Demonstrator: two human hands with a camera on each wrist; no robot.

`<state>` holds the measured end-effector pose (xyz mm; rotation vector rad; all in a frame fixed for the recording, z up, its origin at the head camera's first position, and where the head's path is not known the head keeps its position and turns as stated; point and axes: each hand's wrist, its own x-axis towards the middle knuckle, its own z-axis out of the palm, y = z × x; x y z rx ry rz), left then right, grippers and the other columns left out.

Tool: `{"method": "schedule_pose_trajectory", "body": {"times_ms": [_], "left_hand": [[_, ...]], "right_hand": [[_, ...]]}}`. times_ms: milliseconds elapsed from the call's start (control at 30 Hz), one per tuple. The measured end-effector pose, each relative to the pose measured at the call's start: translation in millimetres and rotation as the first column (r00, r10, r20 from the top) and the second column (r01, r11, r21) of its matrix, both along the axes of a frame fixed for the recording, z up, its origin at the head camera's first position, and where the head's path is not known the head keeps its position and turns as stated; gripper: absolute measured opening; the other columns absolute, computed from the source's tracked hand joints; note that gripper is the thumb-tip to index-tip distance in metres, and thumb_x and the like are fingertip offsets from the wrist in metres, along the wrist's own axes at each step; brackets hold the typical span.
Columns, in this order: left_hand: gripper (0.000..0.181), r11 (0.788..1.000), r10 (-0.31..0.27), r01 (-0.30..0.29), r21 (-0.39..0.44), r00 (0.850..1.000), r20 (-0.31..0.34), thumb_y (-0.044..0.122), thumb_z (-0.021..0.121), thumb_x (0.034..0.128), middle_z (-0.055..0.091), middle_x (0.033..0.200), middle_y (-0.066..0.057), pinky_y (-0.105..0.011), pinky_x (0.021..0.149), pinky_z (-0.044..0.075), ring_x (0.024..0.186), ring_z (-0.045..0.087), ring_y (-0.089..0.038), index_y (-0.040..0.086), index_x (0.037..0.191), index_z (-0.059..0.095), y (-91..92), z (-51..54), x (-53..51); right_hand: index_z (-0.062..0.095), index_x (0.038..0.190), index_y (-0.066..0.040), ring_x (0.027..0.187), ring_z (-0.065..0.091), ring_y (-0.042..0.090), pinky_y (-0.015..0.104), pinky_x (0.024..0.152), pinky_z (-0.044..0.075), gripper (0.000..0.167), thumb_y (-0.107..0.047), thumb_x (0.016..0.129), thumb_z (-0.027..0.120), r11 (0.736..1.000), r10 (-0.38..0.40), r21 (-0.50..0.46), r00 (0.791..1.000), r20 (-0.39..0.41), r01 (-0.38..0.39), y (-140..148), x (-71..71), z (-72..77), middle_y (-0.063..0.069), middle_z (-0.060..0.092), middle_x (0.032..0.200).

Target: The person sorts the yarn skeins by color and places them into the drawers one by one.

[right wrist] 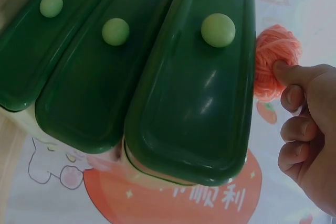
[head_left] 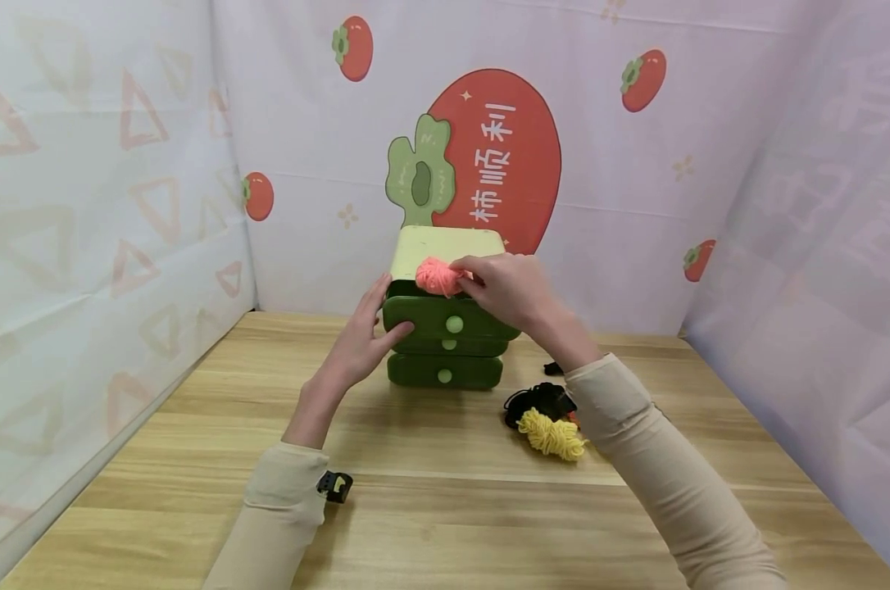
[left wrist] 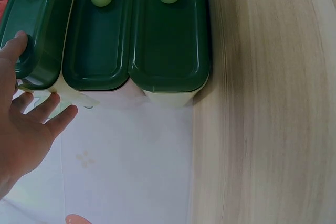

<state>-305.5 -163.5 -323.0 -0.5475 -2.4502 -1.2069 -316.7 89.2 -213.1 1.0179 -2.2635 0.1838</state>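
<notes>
A small chest of drawers with a pale yellow-green top and dark green fronts stands at the back of the table. Its top drawer is pulled partway out. My right hand pinches a coral skein of yarn just above that drawer's front edge; how far the yarn sits over the opening is hard to tell. At the drawer's left end is my left hand, its thumb on the front and its other fingers spread along the side.
Right of the chest lie a yellow skein of yarn and a black bundle, with something orange partly hidden behind my right sleeve. A small black object sits beside my left sleeve. Printed cloth walls enclose the wooden table.
</notes>
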Motion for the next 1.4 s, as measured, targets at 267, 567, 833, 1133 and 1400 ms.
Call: {"method": "schedule_pose_trajectory", "body": {"times_ms": [267,567,833,1133,1400], "left_hand": [[0.086,1.000,-0.003,0.003,0.005,1.000,0.002,0.051,0.060,0.0960,0.010,0.167,0.008,-0.049,0.118,0.035,0.154,0.017,-0.021,0.027,0.161,0.010,0.4,0.9,0.3],[0.085,1.000,0.002,-0.002,0.014,1.000,-0.001,0.049,0.061,0.0964,0.010,0.167,0.006,-0.049,0.118,0.035,0.154,0.017,-0.021,0.027,0.161,0.010,0.6,1.0,-0.4],[0.086,1.000,-0.005,0.005,0.012,1.000,0.001,0.048,0.061,0.0963,0.011,0.167,0.006,-0.049,0.119,0.035,0.153,0.018,-0.022,0.026,0.162,0.010,1.4,0.0,-0.8],[0.086,1.000,0.000,0.000,0.020,1.000,0.007,0.051,0.061,0.0957,0.011,0.167,0.007,-0.049,0.119,0.035,0.153,0.018,-0.021,0.029,0.161,0.010,1.8,-1.3,-2.0],[0.086,1.000,-0.001,0.001,0.023,1.000,0.014,0.053,0.060,0.0949,0.011,0.167,0.005,-0.049,0.119,0.035,0.153,0.020,-0.022,0.030,0.161,0.010,-0.1,-3.2,-0.7]], "right_hand": [[0.076,0.112,-0.024,0.067,0.067,0.015,0.033,0.046,0.045,0.019,-0.025,0.096,0.068,1.000,-0.011,0.025,0.999,0.030,0.010,-3.7,-5.1,-3.7,-0.004,0.076,0.087],[0.073,0.117,-0.024,0.071,0.064,0.013,0.035,0.052,0.048,0.023,-0.031,0.098,0.064,0.993,-0.079,0.100,0.987,0.143,0.065,-7.2,-4.9,-1.4,-0.004,0.073,0.085],[0.073,0.117,-0.025,0.069,0.059,0.013,0.032,0.052,0.043,0.023,-0.033,0.098,0.064,0.989,-0.110,0.123,0.969,0.219,0.085,-5.8,-3.5,1.0,-0.004,0.069,0.080],[0.067,0.128,-0.025,0.059,0.049,0.013,0.028,0.049,0.035,0.029,-0.026,0.100,0.059,0.993,-0.088,0.103,0.965,0.245,0.064,-4.4,-3.6,1.1,-0.003,0.058,0.067],[0.066,0.127,-0.028,0.051,0.043,0.013,0.027,0.044,0.029,0.027,-0.027,0.102,0.056,1.000,-0.002,0.017,0.987,0.162,-0.001,-5.4,-3.0,-4.2,-0.003,0.054,0.060]]}}
